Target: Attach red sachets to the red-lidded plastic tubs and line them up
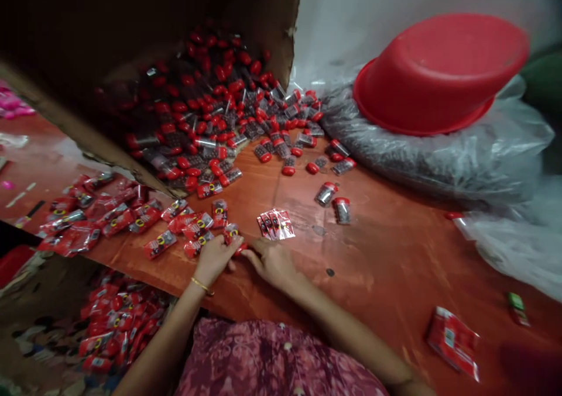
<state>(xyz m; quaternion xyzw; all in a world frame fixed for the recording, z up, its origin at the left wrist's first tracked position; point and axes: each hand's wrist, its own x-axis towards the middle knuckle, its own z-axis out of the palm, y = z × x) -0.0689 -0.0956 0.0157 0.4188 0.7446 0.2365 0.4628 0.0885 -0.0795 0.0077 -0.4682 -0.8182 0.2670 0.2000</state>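
My left hand [214,260], a gold bangle at its wrist, is closed on a small red-wrapped bottle [230,231] above the table's near edge. Curled in from the right, my right hand [276,262] pinches at the red lower end of that bottle; its fingertips are partly hidden. Just beyond my hands lies a fanned row of flat red sleeves [276,224]. Two unwrapped clear bottles with red caps, one of them a dark-filled bottle [342,210], lie farther right. Several red-wrapped bottles [197,225] are scattered left of my hands.
A tipped cardboard box [44,100] spills many red-capped bottles [219,106] onto the orange table [377,267]. An upturned red tub [439,74] rests on a filled plastic bag [417,162]. A red packet stack [454,340] lies at right. Below the edge is a pile of wrapped bottles [116,320].
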